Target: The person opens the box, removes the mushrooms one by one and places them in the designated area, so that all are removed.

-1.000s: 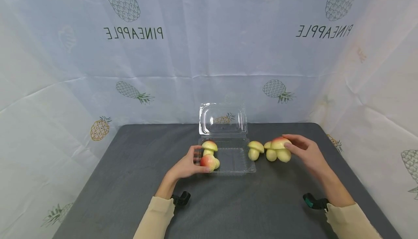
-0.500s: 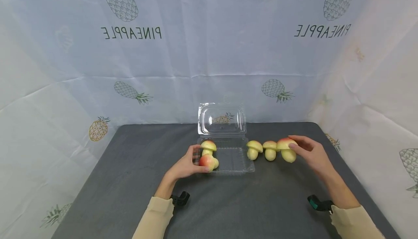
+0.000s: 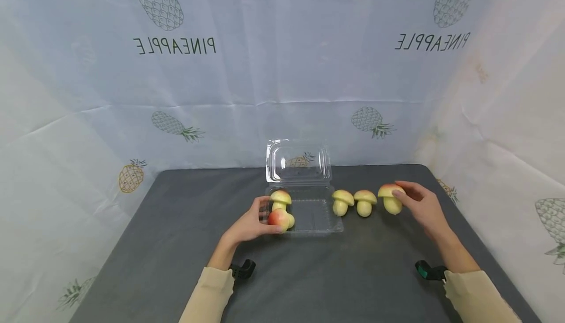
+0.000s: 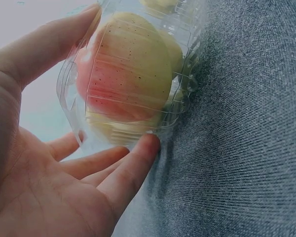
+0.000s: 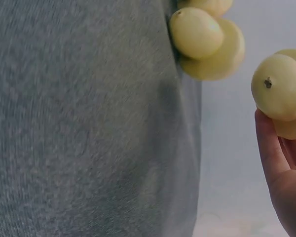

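Note:
My left hand grips the left end of a clear plastic clamshell box, thumb at the front rim and fingers around its side wall. Inside that end lie two yellow-and-red toy mushrooms: one at the back, cap up, the other in front with its cap toward me. The left wrist view shows the front cap through the plastic. At the right, my right hand pinches another toy mushroom by its cap, stem down; the right wrist view shows its stem end.
Two more toy mushrooms, one by the box's right edge and one beside it, stand on the dark grey table. The box's lid is raised at the back. A pineapple-printed cloth hangs behind.
My right hand has moved right with its mushroom, opening a gap from the neighbouring mushroom it overlapped before. The left hand keeps its hold on the box.

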`<action>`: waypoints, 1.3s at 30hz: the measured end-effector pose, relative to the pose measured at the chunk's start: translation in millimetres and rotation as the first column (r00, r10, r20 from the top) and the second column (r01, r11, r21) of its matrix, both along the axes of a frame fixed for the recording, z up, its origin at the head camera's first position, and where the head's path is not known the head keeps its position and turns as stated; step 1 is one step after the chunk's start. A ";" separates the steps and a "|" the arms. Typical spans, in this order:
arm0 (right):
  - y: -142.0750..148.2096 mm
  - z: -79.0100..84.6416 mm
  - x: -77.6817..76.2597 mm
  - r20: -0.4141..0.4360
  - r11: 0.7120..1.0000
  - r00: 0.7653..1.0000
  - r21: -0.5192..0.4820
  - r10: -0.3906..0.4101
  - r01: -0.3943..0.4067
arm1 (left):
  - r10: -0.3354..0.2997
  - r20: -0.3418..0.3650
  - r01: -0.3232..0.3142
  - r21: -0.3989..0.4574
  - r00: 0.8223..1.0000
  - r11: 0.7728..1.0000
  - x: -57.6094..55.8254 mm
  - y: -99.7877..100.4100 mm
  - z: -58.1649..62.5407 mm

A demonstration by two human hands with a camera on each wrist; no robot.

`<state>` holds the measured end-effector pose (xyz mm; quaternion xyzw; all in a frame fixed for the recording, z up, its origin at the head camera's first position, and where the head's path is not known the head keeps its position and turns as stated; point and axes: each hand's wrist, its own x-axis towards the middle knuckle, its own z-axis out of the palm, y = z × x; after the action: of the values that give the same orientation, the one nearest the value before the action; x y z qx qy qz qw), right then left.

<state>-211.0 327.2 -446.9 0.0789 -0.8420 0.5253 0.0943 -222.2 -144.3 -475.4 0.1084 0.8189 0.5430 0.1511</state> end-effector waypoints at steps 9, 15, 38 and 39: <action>7.4 -13.0 -12.1 0.072 0.999 0.997 -0.009 -0.038 0.039 | -0.005 -0.001 0.005 0.007 1.000 1.000 0.9 0.2 -0.9; 7.6 -20.5 -18.7 0.120 0.998 0.991 0.026 -0.055 0.052 | -0.007 0.003 0.007 0.013 1.000 1.000 0.2 -0.7 -1.1; 6.7 -33.8 -24.8 0.237 0.994 0.969 0.100 -0.068 0.045 | -0.005 0.007 0.005 0.012 1.000 1.000 -0.1 -0.4 -0.7; 6.8 -33.6 -24.9 0.235 0.994 0.970 0.103 -0.067 0.043 | -0.005 0.007 0.005 0.011 1.000 1.000 0.1 -0.4 -0.7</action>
<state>-235.9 334.0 -480.5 -0.0036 -0.8736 0.4866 0.0030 -222.2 -144.7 -476.2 0.1094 0.8150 0.5476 0.1546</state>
